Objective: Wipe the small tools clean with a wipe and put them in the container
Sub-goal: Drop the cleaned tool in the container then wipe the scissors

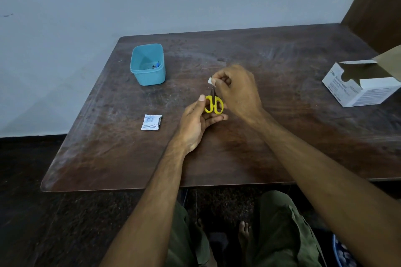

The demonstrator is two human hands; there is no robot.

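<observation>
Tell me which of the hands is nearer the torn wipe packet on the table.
Left. The left hand holds the yellow scissors just right of the packet; the right hand, pinching the wipe, is farther right and back.

"BD" on white carton (366,91)

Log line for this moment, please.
step: wiping scissors | left hand: holds handles | right hand: pinches wipe on blades | container: tools inside
</observation>
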